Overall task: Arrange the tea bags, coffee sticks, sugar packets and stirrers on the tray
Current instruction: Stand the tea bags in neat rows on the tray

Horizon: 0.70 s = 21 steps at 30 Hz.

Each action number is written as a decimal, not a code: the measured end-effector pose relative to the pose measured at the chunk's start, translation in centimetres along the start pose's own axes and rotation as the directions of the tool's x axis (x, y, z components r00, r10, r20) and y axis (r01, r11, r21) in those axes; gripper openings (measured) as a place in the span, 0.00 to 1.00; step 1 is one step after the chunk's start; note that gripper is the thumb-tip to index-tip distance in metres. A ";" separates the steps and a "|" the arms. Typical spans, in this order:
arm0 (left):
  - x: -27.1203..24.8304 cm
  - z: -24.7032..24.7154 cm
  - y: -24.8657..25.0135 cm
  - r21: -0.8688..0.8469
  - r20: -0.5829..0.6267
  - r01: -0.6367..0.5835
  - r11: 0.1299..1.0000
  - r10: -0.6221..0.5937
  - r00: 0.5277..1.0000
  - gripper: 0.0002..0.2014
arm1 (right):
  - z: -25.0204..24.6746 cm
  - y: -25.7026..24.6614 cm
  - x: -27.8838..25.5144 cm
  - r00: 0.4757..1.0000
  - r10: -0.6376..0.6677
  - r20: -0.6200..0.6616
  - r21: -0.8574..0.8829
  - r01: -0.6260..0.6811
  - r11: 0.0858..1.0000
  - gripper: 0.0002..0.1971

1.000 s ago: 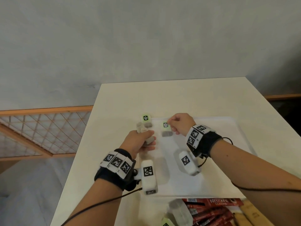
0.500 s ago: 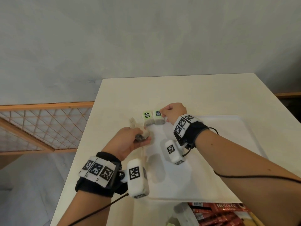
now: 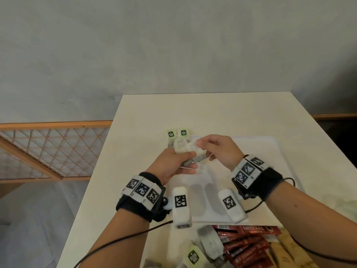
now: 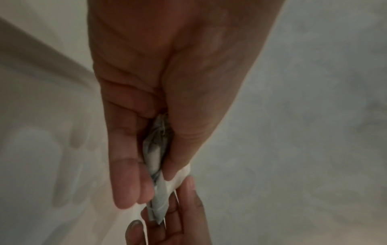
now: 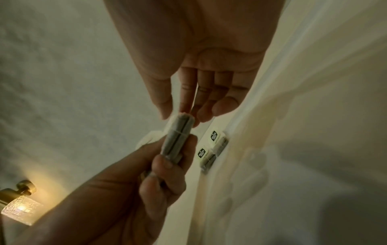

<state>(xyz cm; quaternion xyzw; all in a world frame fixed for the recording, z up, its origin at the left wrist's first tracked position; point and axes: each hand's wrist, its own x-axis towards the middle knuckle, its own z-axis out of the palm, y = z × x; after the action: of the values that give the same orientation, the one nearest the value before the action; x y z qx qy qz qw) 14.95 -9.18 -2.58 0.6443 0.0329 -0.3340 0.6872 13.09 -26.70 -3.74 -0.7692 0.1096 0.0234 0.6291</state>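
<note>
Head view: the left hand (image 3: 172, 163) grips a small bunch of tea bags (image 3: 185, 147) above the tray's (image 3: 270, 144) far left corner; the right hand (image 3: 218, 151) pinches the end of that bunch between thumb and fingertips (image 5: 165, 107); two green-tagged tea bags (image 3: 176, 134) lie side by side at the tray's far left corner; red coffee sticks (image 3: 249, 246) lie heaped at the table's (image 3: 212, 113) near edge.
</note>
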 end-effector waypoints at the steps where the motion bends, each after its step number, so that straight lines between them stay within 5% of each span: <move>1: -0.2 0.4 0.0 0.024 0.010 -0.002 1.000 0.002 1.000 0.10 | -0.3 0.1 -0.5 1.000 -0.012 -0.011 -0.014 0.012 1.000 0.04; 9: -0.8 3.7 -0.4 0.384 -0.208 -0.153 0.910 0.247 0.946 0.04 | -1.6 0.1 -2.7 0.967 -0.012 -0.255 -0.051 -0.001 0.999 0.07; 15: -0.9 6.9 -1.4 0.509 -0.172 -0.291 0.810 0.427 0.888 0.09 | -1.2 -0.3 -3.6 0.961 -0.035 -0.275 -0.086 0.011 0.996 0.09; 21: -0.4 5.9 -0.8 0.409 -0.263 -0.292 0.864 0.418 0.870 0.12 | -1.6 -1.6 -4.0 0.987 -0.012 -0.160 0.054 0.021 0.998 0.10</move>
<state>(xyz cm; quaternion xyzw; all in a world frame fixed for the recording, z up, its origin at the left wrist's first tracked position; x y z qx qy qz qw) 11.93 -14.29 -2.12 0.8008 -0.0300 -0.0825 0.5925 9.31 -27.42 -1.18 -0.7517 0.1539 -0.0463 0.6396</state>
